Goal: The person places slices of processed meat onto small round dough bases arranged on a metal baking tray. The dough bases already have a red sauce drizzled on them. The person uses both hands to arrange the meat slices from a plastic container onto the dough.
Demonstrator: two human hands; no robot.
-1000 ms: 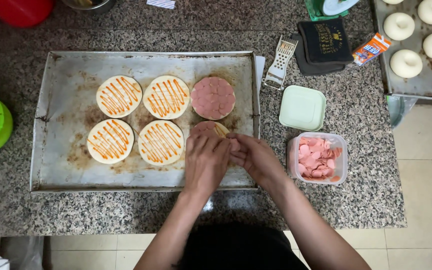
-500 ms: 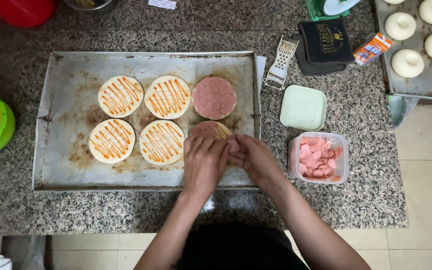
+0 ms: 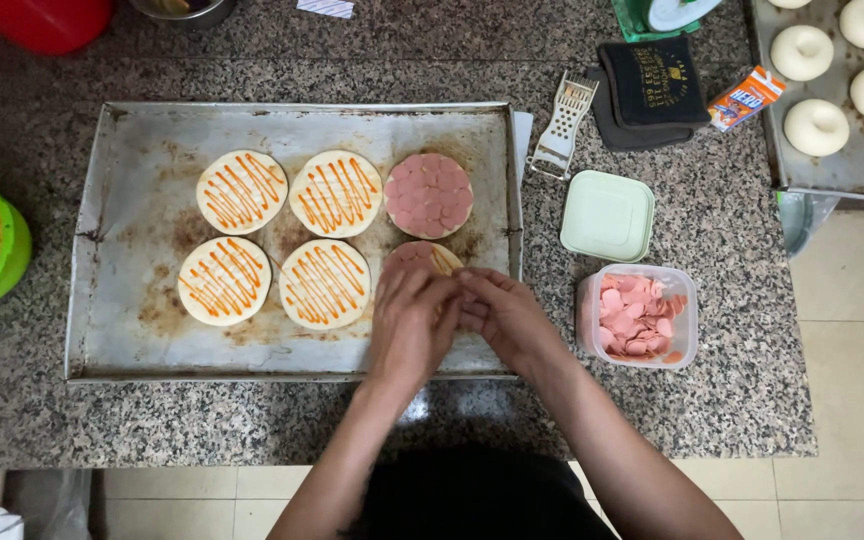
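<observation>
While both hands meet over the lower right dough round (image 3: 422,258), it is being covered with sausage slices

On the baking tray (image 3: 132,340) at the 5 o'clock corner, the left hand (image 3: 410,325) and right hand (image 3: 507,318) pinch thin pink slices, fingers curled on them. Slices look light, limp and slick, best nipped at the edge; the dough is soft. The tub of slices (image 3: 638,318) sits at 3 o'clock on the worktop (image 3: 732,400)

orange-zigzagged dough rounds (image 3: 242,192), pink sausage slices (image 3: 636,318)
</observation>
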